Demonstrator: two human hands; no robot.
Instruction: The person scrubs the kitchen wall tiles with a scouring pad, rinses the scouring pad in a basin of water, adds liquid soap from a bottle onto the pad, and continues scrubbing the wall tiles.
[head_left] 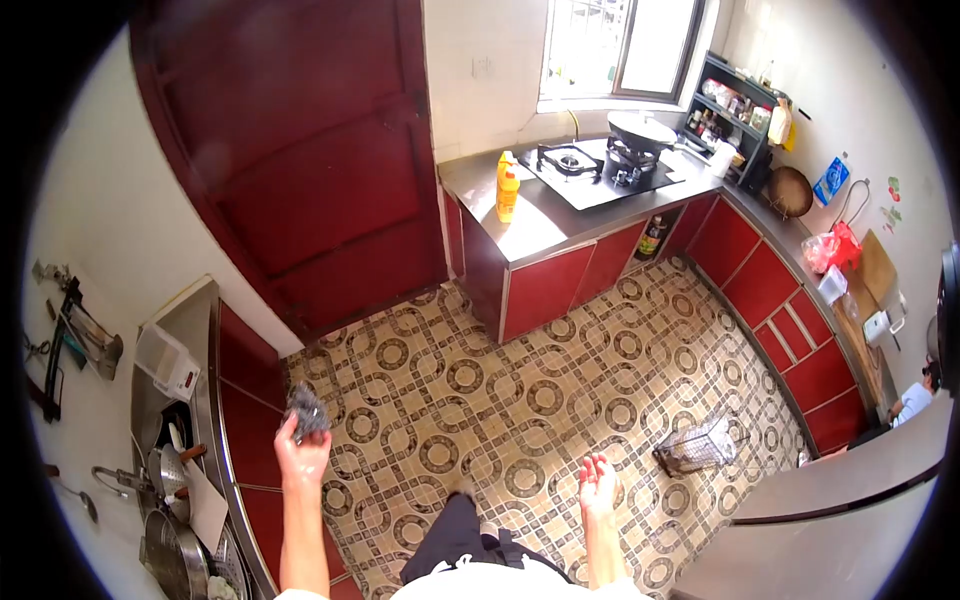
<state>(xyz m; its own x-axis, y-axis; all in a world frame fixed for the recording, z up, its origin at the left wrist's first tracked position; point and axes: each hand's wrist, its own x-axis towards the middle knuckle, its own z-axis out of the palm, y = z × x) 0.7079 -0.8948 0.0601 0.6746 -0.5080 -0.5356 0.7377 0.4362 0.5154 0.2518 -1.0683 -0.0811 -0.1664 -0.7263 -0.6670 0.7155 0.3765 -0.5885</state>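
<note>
My left hand (301,458) is closed around a dark grey, shaggy wad of steel wool (307,412), held out in front of the red cabinets on the left. My right hand (598,487) hangs over the tiled floor with the palm up. Its fingers are apart and slightly curled, and nothing lies in it. The wire-mesh bin (697,447) with a plastic liner stands on the floor to the right of that hand.
A sink counter with a colander (170,470) and pans runs along the left. Ahead, the counter holds yellow bottles (507,192) and a gas stove (590,165) with a lidded wok (640,130). A red door (300,160) is shut. Another person (912,400) is partly visible at far right.
</note>
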